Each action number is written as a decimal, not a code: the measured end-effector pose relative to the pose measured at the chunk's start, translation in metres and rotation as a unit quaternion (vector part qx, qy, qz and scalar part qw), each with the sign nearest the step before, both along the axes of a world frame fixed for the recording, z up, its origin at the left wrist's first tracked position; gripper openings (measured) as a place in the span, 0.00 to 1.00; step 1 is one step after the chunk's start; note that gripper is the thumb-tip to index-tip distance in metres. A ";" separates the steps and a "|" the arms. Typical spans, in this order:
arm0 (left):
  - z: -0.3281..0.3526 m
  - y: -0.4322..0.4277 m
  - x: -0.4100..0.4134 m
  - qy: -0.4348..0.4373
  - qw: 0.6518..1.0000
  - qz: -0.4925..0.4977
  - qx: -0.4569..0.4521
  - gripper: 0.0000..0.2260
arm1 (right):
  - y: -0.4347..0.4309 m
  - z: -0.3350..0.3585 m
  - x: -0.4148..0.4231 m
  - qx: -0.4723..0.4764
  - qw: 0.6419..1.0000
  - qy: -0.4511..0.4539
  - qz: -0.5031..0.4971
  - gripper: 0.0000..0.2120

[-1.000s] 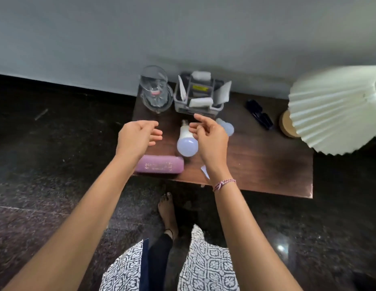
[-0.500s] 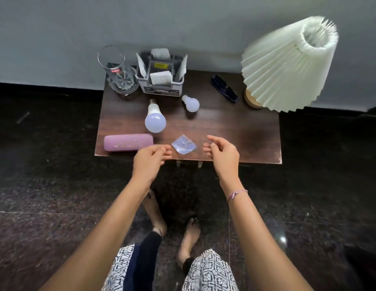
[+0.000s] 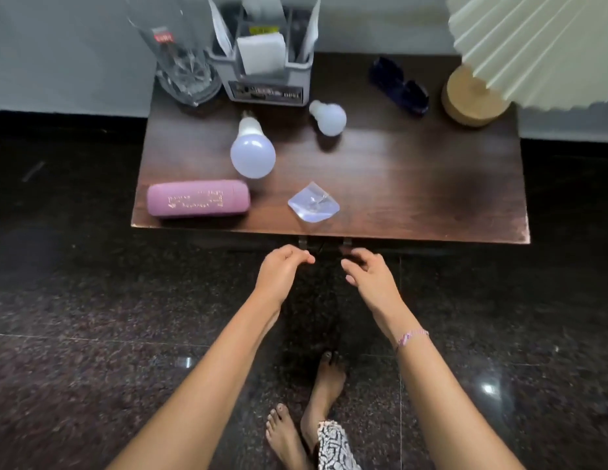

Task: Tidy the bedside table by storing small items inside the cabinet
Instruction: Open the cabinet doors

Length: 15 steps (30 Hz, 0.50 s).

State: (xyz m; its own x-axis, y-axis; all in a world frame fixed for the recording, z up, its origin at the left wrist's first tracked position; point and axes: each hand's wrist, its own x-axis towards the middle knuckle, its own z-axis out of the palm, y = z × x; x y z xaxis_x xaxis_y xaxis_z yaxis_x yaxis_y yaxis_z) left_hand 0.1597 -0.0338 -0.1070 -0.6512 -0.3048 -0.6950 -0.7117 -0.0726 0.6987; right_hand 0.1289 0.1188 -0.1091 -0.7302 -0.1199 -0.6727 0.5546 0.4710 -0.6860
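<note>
Basically the left hand [image 3: 282, 269] and right hand [image 3: 367, 273] hover empty, fingers loosely curled, by the small metal cabinet pulls [image 3: 302, 244] under the dark wooden bedside table [image 3: 414, 184], probably to open it for the pink oblong case [image 3: 198, 198] lying on top.

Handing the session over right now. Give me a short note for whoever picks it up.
Left hand and right hand: loosely curled, holding nothing, just below the front edge of the tabletop, near the two cabinet handles.
On the tabletop: pink case, large bulb, small bulb, clear crystal, dark blue item.
Done: nothing stored; cabinet apparently unopened.
Left: open the cabinet, put the small items inside.
</note>
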 end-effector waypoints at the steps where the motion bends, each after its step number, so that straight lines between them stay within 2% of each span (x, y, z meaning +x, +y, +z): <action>1: -0.007 0.001 -0.001 0.006 1.000 0.001 -0.001 0.15 | -0.001 -0.006 -0.001 -0.006 1.000 -0.010 -0.011 0.15; 4: -0.023 0.003 -0.006 0.012 0.999 0.006 -0.040 0.09 | -0.002 -0.016 -0.004 -0.041 0.996 -0.048 -0.068 0.12; 9: -0.034 0.003 -0.006 -0.003 0.997 -0.027 -0.072 0.06 | -0.001 -0.023 -0.007 -0.122 0.982 -0.100 -0.101 0.15; 12: -0.034 -0.002 -0.002 -0.024 0.996 -0.048 -0.071 0.07 | -0.003 -0.023 -0.007 -0.124 0.976 -0.102 -0.150 0.10; 15: -0.031 -0.007 0.007 -0.021 0.997 -0.029 -0.071 0.11 | -0.006 -0.021 0.000 -0.098 0.968 -0.110 -0.204 0.14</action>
State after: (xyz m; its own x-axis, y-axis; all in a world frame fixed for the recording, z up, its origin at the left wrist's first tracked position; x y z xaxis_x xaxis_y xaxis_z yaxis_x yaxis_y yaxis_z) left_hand 0.1664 -0.0412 -0.1382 -0.6414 -0.3649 -0.6749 -0.7413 0.0682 0.6677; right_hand 0.1293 0.1126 -0.1299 -0.5857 0.0077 -0.8105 0.8095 0.0557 -0.5845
